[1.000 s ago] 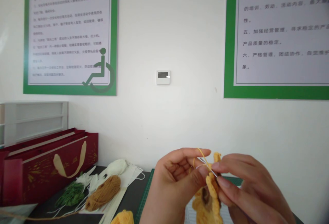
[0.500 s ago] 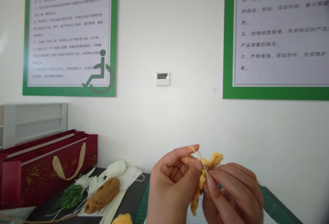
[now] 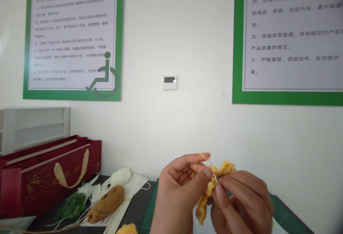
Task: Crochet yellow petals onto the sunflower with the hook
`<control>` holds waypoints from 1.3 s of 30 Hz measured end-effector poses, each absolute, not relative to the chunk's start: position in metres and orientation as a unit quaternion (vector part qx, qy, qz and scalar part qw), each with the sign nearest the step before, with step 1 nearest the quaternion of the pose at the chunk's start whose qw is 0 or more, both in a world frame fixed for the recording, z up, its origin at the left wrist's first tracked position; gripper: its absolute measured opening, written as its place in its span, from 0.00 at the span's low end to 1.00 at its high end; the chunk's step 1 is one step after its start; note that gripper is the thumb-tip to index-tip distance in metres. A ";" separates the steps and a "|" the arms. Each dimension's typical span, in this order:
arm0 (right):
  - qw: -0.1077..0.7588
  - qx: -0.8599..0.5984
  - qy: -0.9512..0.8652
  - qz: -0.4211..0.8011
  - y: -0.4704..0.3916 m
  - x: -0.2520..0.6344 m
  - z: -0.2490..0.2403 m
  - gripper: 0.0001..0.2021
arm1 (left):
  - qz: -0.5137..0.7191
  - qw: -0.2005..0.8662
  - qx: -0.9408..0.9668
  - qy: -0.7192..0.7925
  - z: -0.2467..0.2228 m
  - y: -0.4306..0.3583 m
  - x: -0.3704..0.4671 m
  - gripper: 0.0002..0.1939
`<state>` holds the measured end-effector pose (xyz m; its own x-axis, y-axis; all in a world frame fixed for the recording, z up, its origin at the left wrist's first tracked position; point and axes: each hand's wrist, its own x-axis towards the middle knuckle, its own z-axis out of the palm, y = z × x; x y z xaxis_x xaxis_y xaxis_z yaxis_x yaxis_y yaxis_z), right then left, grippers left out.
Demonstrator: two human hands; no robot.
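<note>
My left hand (image 3: 180, 187) pinches a piece of yellow crochet work (image 3: 202, 205) between thumb and fingers. A strand of yellow yarn (image 3: 203, 156) runs over its raised index finger. My right hand (image 3: 242, 200) is closed on a thin metal crochet hook (image 3: 213, 171), whose tip is up by the left index fingertip and the yarn. The crochet piece is curled; one end sticks up between the hands and the other hangs below the left thumb. Part of it is hidden behind my fingers.
Brown yarn (image 3: 106, 204), green yarn (image 3: 71, 205), white yarn (image 3: 121, 176) and a yellow ball (image 3: 127, 229) lie to the left on a dark table. Dark red gift bags (image 3: 50, 176) stand behind them. A green cutting mat (image 3: 291, 216) lies under my hands.
The hanging end of the crochet piece has swung slightly left. The hook tip has shifted a little to the right along with the left index finger. Both hands keep their grip.
</note>
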<state>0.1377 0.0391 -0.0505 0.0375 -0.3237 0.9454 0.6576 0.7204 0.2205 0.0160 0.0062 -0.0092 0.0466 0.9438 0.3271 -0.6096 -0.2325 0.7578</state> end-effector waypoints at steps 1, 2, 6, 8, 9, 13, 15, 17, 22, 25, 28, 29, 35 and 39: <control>0.697 -0.141 -0.593 -0.379 0.039 0.137 -0.048 0.15 | 0.679 0.562 0.424 0.205 -0.009 0.006 0.017 0.10; 0.694 -0.142 -0.574 -0.410 0.039 0.136 -0.046 0.13 | 0.694 0.538 0.427 0.214 -0.009 0.006 0.018 0.09; 0.684 -0.135 -0.556 -0.452 0.037 0.136 -0.039 0.07 | 0.731 0.427 0.467 0.254 -0.008 0.005 0.020 0.07; 0.683 -0.137 -0.556 -0.453 0.033 0.142 -0.036 0.05 | 0.739 0.361 0.503 0.266 -0.008 0.006 0.018 0.05; 0.685 -0.142 -0.564 -0.437 0.030 0.145 -0.035 0.04 | 0.738 0.334 0.522 0.268 -0.008 0.006 0.016 0.04; 0.707 -0.136 -0.661 -0.212 0.018 0.155 -0.025 0.02 | 0.707 0.342 0.566 0.249 -0.009 0.006 0.011 0.04; 0.757 -0.138 -0.639 -0.011 0.018 0.153 -0.021 0.04 | 0.687 0.413 0.553 0.228 -0.009 0.006 0.010 0.01; 0.758 -0.116 -0.622 0.159 0.022 0.148 -0.019 0.10 | 0.660 0.489 0.531 0.207 -0.008 0.006 0.010 0.03; 0.718 -0.100 -0.594 0.349 0.039 0.131 -0.029 0.13 | 0.630 0.572 0.495 0.178 -0.008 0.010 0.009 0.06; 0.756 -0.086 -0.578 0.295 0.044 0.128 -0.039 0.08 | 0.637 0.566 0.491 0.182 -0.008 0.011 0.008 0.07; 0.788 -0.076 -0.597 0.129 0.045 0.132 -0.042 0.02 | 0.614 0.568 0.518 0.180 -0.010 0.013 0.007 0.07; 0.782 -0.076 -0.615 0.068 0.046 0.134 -0.042 0.00 | 0.607 0.562 0.531 0.182 -0.010 0.014 0.007 0.06; 0.788 -0.079 -0.610 -0.032 0.048 0.142 -0.038 0.07 | 0.610 0.212 0.710 0.283 -0.012 0.017 0.003 0.04; 0.785 -0.087 -0.613 -0.007 0.048 0.142 -0.036 0.06 | 0.568 0.053 0.758 0.315 -0.015 0.016 -0.002 0.16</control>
